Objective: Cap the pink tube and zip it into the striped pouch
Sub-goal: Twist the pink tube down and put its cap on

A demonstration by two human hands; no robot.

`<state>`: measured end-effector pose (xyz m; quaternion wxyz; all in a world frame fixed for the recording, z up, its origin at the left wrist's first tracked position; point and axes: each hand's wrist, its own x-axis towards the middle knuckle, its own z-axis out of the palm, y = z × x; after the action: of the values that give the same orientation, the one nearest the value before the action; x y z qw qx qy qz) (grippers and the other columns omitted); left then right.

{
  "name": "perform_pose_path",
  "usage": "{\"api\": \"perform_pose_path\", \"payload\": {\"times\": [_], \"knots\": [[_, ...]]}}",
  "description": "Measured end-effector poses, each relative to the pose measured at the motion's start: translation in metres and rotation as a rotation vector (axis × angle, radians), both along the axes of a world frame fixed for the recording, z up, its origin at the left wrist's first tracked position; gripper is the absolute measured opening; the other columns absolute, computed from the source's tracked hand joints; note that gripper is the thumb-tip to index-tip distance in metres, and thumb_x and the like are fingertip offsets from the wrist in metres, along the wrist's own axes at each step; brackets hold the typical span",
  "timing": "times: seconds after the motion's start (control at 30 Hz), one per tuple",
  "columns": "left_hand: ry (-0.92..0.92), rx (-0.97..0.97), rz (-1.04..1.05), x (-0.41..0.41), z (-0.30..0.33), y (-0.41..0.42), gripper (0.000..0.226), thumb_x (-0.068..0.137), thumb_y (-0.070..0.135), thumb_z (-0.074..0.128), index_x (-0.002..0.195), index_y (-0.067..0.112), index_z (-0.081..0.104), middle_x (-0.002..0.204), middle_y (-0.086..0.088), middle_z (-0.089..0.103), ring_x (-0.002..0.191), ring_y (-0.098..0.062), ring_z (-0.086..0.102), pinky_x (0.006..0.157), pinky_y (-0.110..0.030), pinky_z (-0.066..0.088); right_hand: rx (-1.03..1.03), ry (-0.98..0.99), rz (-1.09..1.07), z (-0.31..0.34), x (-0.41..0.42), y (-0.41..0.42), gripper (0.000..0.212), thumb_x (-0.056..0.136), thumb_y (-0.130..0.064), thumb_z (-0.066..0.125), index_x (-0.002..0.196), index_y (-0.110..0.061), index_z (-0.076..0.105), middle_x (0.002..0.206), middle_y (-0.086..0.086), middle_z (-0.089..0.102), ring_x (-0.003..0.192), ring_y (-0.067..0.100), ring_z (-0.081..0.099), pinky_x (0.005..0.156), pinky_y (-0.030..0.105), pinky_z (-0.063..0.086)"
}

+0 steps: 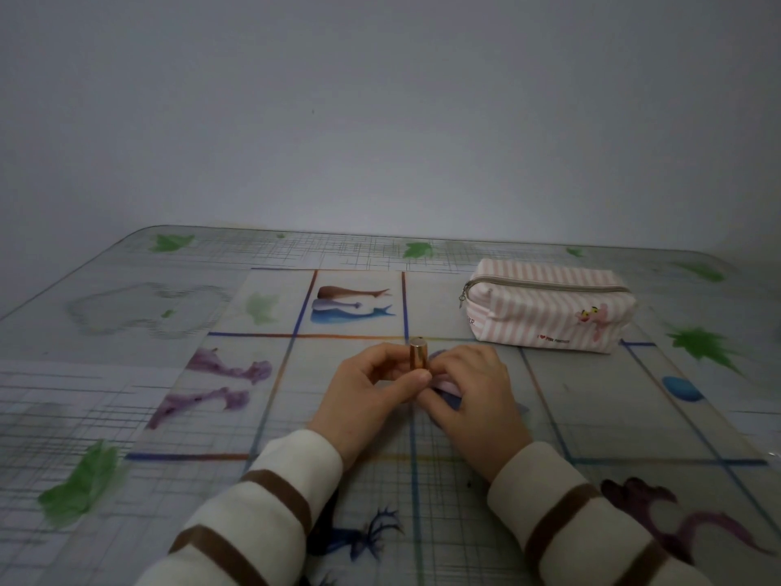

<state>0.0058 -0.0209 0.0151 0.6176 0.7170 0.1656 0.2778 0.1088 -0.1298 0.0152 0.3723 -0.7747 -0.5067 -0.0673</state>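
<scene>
Striped sleeves [270,496] nearest us; our left hand [372,391] pinched the gold cap [419,354], our right [469,391] closed on the pink tube [443,387]. Misaligned, the cap could jam. The pouch [549,306] sat zipped on the tabletop [126,374], blocking insertion.

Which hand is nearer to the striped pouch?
The right hand. It lies just in front of the striped pouch, toward its zipper-pull end; the left hand is farther away, on the far side of the gold cap.

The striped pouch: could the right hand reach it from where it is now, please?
Probably yes: the striped pouch lies beyond and right of the right hand with only bare table between, though that hand is busy with the pink tube.
</scene>
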Motion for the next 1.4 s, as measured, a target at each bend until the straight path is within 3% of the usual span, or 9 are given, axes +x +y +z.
{"api": "perform_pose_path", "payload": {"times": [0.23, 0.43, 0.57, 0.7, 0.83, 1.0, 1.13, 1.3, 1.4], "knots": [[-0.001, 0.076, 0.020, 0.000, 0.001, 0.000, 0.013, 0.079, 0.012, 0.069, 0.091, 0.017, 0.070, 0.094, -0.004, 0.071, 0.092, -0.018, 0.065, 0.089, -0.038, 0.052, 0.020, 0.012, 0.004, -0.002, 0.002, 0.000, 0.016, 0.075, -0.030, 0.070, 0.080, -0.014, 0.067, 0.085, 0.002, 0.065, 0.090, 0.024, 0.053, 0.081, 0.045, 0.042], [-0.020, 0.048, 0.035, -0.001, 0.000, 0.002, 0.014, 0.084, 0.014, 0.064, 0.097, 0.018, 0.068, 0.096, -0.003, 0.071, 0.092, -0.017, 0.066, 0.082, -0.028, 0.054, 0.046, 0.052, -0.020, -0.003, 0.006, -0.003, 0.031, 0.074, -0.037, 0.070, 0.098, -0.019, 0.065, 0.098, -0.001, 0.058, 0.095, 0.015, 0.046, 0.082, 0.033, 0.038], [-0.022, -0.018, 0.050, -0.001, 0.001, 0.002, 0.014, 0.088, 0.018, 0.058, 0.098, 0.026, 0.063, 0.098, 0.000, 0.072, 0.093, -0.011, 0.068, 0.075, -0.023, 0.056, -0.016, 0.140, -0.091, -0.009, 0.017, -0.004, 0.036, 0.076, -0.028, 0.072, 0.109, -0.016, 0.062, 0.106, 0.006, 0.058, 0.103, 0.023, 0.050, 0.091, 0.038, 0.040], [-0.024, -0.016, 0.055, -0.002, 0.002, 0.002, 0.016, 0.089, 0.016, 0.057, 0.101, 0.026, 0.062, 0.098, -0.002, 0.070, 0.091, -0.011, 0.068, 0.076, -0.024, 0.057, -0.133, 0.023, -0.204, -0.014, 0.026, -0.006, 0.035, 0.076, -0.036, 0.069, 0.108, -0.022, 0.065, 0.104, 0.003, 0.063, 0.102, 0.024, 0.053, 0.089, 0.034, 0.038], [-0.045, -0.018, 0.102, 0.001, 0.001, 0.002, 0.019, 0.084, 0.005, 0.062, 0.099, 0.016, 0.064, 0.098, -0.015, 0.068, 0.091, -0.025, 0.066, 0.073, -0.025, 0.058, -0.236, -0.032, -0.238, -0.014, 0.029, -0.007, 0.035, 0.079, -0.042, 0.064, 0.109, -0.024, 0.066, 0.105, 0.003, 0.065, 0.102, 0.026, 0.054, 0.089, 0.035, 0.038], [-0.005, 0.046, 0.110, 0.000, 0.001, 0.004, 0.022, 0.084, 0.005, 0.062, 0.101, 0.019, 0.065, 0.097, -0.010, 0.067, 0.090, -0.024, 0.064, 0.074, -0.024, 0.057, -0.332, -0.087, -0.164, -0.014, 0.033, -0.008, 0.025, 0.087, -0.046, 0.049, 0.096, -0.031, 0.066, 0.091, -0.003, 0.061, 0.092, 0.022, 0.055, 0.081, 0.033, 0.039], [0.008, 0.070, 0.108, -0.001, 0.001, 0.005, 0.024, 0.085, 0.007, 0.062, 0.099, 0.026, 0.065, 0.097, -0.003, 0.068, 0.090, -0.020, 0.064, 0.074, -0.022, 0.056, -0.351, -0.033, -0.127, -0.014, 0.034, -0.006, 0.022, 0.090, -0.042, 0.048, 0.095, -0.031, 0.066, 0.093, -0.002, 0.063, 0.093, 0.021, 0.056, 0.086, 0.036, 0.043], [0.067, 0.140, 0.132, -0.002, 0.000, 0.007, 0.022, 0.085, 0.016, 0.063, 0.101, 0.032, 0.065, 0.099, 0.011, 0.068, 0.092, -0.003, 0.062, 0.086, -0.028, 0.052, -0.098, 0.130, -0.136, -0.007, 0.024, -0.008, 0.017, 0.086, -0.027, 0.062, 0.098, -0.016, 0.065, 0.095, 0.004, 0.064, 0.093, 0.021, 0.055, 0.084, 0.035, 0.044], [0.093, 0.152, 0.143, -0.003, 0.000, 0.008, 0.022, 0.085, 0.019, 0.063, 0.102, 0.032, 0.064, 0.101, 0.012, 0.068, 0.095, -0.002, 0.061, 0.088, -0.024, 0.049, 0.061, 0.386, -0.051, -0.001, 0.017, -0.010, 0.011, 0.088, -0.022, 0.059, 0.099, -0.021, 0.060, 0.094, -0.006, 0.062, 0.089, 0.005, 0.056, 0.075, 0.011, 0.042]]}}
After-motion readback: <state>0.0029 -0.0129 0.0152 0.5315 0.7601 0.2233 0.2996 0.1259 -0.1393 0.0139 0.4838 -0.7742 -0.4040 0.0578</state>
